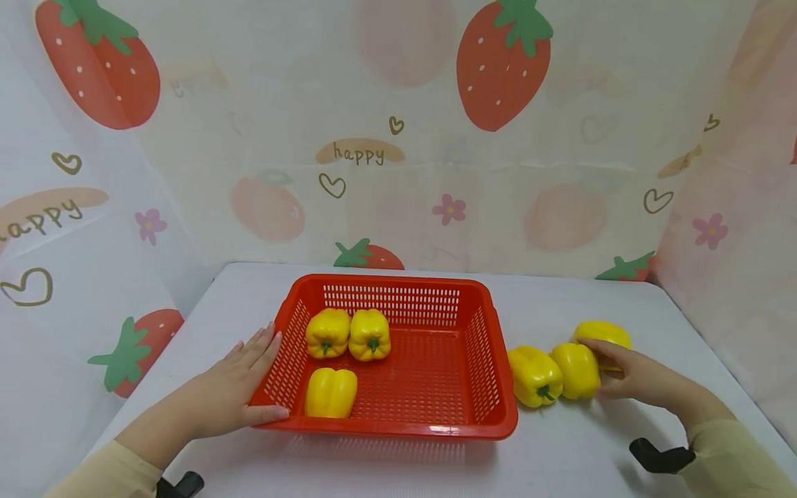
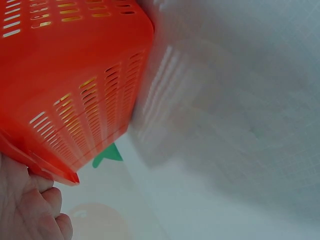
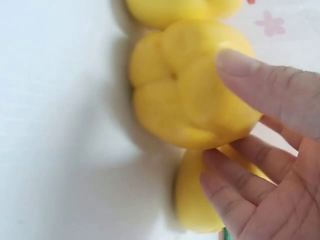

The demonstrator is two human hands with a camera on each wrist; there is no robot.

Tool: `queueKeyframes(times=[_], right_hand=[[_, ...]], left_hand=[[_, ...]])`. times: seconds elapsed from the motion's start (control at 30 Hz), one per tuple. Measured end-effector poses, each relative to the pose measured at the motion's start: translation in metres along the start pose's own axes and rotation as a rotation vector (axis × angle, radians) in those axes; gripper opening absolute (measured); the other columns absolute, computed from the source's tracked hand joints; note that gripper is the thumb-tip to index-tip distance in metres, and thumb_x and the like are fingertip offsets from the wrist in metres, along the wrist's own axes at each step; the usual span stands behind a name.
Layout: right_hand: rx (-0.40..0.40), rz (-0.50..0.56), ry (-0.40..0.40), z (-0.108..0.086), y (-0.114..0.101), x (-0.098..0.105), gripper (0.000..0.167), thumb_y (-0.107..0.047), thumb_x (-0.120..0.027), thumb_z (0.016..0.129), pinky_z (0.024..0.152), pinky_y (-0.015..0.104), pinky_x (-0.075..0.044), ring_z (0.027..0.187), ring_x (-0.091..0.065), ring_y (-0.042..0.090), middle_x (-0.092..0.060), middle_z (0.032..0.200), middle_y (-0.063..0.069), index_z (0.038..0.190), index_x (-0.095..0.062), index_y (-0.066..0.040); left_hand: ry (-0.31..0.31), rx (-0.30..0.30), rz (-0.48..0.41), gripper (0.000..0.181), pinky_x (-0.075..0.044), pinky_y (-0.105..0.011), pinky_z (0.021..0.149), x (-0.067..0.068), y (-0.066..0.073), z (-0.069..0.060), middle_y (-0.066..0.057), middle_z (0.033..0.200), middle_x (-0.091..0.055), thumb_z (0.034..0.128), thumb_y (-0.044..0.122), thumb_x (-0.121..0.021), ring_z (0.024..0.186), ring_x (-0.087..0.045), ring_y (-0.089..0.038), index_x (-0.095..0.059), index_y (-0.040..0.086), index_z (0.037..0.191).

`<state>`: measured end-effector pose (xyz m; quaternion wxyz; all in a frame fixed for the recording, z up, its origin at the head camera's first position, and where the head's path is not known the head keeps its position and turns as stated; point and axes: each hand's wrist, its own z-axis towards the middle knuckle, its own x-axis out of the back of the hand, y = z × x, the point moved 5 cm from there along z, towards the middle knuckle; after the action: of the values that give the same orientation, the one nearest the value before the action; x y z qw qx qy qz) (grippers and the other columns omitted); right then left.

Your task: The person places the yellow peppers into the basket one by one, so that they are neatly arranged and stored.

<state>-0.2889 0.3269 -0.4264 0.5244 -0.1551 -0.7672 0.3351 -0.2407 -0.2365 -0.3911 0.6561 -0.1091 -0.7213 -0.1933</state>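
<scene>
My left hand point(image 1: 239, 387) rests on the left rim of a red plastic basket point(image 1: 398, 427), fingers extended along the side and thumb at the front corner. The left wrist view shows that hand point(image 2: 32, 205) against the rim's underside. Inside the basket sit three yellow bell peppers, one at the front point(image 1: 331, 393) and a pair behind, one of them point(image 1: 370, 335) with its green stem facing me. Right of the basket, my right hand point(image 1: 641, 373) holds the middle yellow bell pepper point(image 3: 195, 85) between thumb and fingers. That pepper still appears low at the table.
Beside the held pepper, another yellow bell pepper point(image 1: 535, 377) lies against the basket's right side. A further one point(image 1: 602, 333) lies behind my right hand. The white table point(image 1: 560, 456) meets a strawberry-printed curtain point(image 1: 398, 207) at the back and sides.
</scene>
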Motion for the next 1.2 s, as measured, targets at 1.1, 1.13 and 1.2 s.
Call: queueKeyframes(times=[1.1, 1.13, 1.2], right_hand=[[-0.034, 0.023, 0.142, 0.001, 0.013, -0.025, 0.094, -0.041, -0.075, 0.072, 0.091, 0.052, -0.043, 0.114, -0.045, 0.042, -0.036, 0.135, 0.025, 0.142, -0.021, -0.008], [-0.044, 0.024, 0.142, 0.001, 0.013, -0.025, 0.094, -0.042, -0.074, 0.072, 0.090, 0.052, -0.043, 0.114, -0.045, 0.042, -0.037, 0.134, 0.026, 0.142, -0.021, -0.008], [-0.062, 0.029, 0.142, 0.000, 0.014, -0.025, 0.095, -0.044, -0.075, 0.071, 0.090, 0.053, -0.043, 0.114, -0.045, 0.042, -0.038, 0.134, 0.026, 0.142, -0.021, -0.008]], left_hand=[[-0.004, -0.003, -0.012, 0.108, -0.018, -0.055, 0.107, 0.004, 0.002, 0.000, -0.019, 0.151, -0.013, 0.0716, 0.071, -0.054, 0.136, -0.018, -0.037, -0.017, 0.001, 0.145], [-0.004, -0.003, -0.012, 0.108, -0.018, -0.055, 0.107, 0.004, 0.002, 0.000, -0.019, 0.151, -0.013, 0.0716, 0.071, -0.054, 0.136, -0.018, -0.037, -0.017, 0.001, 0.145], [-0.004, 0.002, -0.016, 0.108, -0.018, -0.055, 0.107, 0.003, 0.002, 0.000, -0.018, 0.151, -0.013, 0.0713, 0.071, -0.054, 0.136, -0.018, -0.036, -0.017, 0.002, 0.145]])
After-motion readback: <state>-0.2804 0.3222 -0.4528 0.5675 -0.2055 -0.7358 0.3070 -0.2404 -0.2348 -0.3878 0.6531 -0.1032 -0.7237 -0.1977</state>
